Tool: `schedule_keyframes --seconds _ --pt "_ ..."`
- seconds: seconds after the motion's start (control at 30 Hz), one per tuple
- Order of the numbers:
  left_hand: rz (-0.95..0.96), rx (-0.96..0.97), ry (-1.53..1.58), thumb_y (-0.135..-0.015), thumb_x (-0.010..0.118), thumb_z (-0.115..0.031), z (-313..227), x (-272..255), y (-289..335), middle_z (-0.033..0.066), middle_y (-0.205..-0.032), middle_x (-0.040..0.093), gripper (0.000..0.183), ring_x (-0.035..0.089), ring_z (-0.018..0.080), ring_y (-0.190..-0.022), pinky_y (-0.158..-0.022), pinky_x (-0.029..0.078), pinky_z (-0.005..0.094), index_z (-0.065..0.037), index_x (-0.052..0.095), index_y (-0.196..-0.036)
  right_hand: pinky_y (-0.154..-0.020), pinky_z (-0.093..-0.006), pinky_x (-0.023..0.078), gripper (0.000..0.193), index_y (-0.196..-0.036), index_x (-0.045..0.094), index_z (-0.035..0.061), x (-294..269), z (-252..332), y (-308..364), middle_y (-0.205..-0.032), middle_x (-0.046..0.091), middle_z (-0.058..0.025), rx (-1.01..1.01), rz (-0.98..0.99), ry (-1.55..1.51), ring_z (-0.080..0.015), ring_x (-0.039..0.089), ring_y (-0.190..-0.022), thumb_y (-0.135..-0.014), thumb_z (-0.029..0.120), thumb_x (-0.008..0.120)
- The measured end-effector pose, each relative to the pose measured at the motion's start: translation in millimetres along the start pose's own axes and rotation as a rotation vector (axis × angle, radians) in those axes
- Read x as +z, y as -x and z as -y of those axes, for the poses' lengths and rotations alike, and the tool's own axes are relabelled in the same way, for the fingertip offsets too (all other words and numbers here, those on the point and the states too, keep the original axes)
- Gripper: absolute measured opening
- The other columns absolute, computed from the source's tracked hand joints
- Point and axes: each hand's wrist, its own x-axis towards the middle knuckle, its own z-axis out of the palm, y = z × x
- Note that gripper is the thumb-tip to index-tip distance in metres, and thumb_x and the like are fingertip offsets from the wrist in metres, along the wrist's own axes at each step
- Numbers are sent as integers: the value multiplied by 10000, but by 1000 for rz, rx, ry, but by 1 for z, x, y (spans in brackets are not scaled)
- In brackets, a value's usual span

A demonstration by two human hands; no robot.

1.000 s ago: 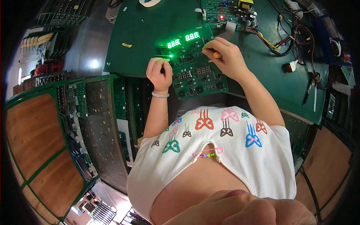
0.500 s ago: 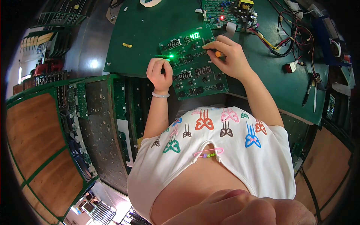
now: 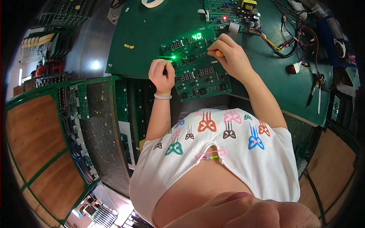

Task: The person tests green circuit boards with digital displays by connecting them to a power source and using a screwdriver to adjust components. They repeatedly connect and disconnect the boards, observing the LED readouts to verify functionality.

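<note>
A green circuit board (image 3: 190, 65) with several digit displays juts over the table's front edge. One far display (image 3: 196, 36) glows green, and a green light (image 3: 173, 57) shines near the left edge. At that edge my left hand (image 3: 162, 76) pinches the board between thumb and fingertips. My right hand (image 3: 232, 57) is closed at the board's right side, its fingertips on or just over the components. A small orange piece (image 3: 219, 53) shows between its fingers; the rest of that thing is hidden in my grip.
Behind stands a second board (image 3: 230, 15) with a red light, joined by a grey ribbon cable (image 3: 234, 28). Tangled wires (image 3: 294, 36) and a red switch (image 3: 294, 68) lie to the right. On the green table (image 3: 140, 30) are a yellow scrap (image 3: 129, 46) and a tape roll (image 3: 152, 3).
My right hand has shifted slightly, and the orange piece in it has turned a little. My left hand and the lit board stay where they were.
</note>
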Motion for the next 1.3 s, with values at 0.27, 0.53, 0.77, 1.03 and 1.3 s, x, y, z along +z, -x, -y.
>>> schedule_keyframes --seconds 0.27,0.53,0.77,1.03,1.3 --pt "2 11 -2 -866 613 -10 0 0 -1 127 -803 640 50 608 267 -705 -649 491 340 13 639 -831 -628 -411 519 200 -911 599 75 2 0 -1 -895 528 -83 10 -30 7 -315 624 -748 -813 85 774" --pt "-7 1 4 -871 615 -17 1 0 1 126 -802 641 57 611 268 -708 -653 494 342 13 641 -830 -580 -390 499 275 -854 545 68 3 1 -4 -845 520 -78 25 -52 7 -295 604 -676 -826 164 802" --pt "-6 7 -9 -869 617 -21 1 1 1 127 -800 641 61 609 273 -708 -649 492 344 14 642 -827 -565 -373 491 292 -834 536 68 6 1 -6 -808 511 -71 22 -86 14 -277 595 -647 -811 160 812" --pt "-25 14 14 -850 622 13 -1 0 1 135 -794 632 27 602 283 -703 -646 489 351 23 633 -828 -556 -390 474 307 -782 518 56 6 6 -9 -796 500 -80 30 -104 61 -287 576 -630 -784 146 812" --pt "-30 52 15 -816 631 43 0 -3 0 150 -779 606 45 597 310 -699 -653 502 369 22 599 -792 -639 -407 481 231 -905 559 42 -14 25 -15 -883 512 -111 -36 -137 45 -323 569 -728 -847 126 767"
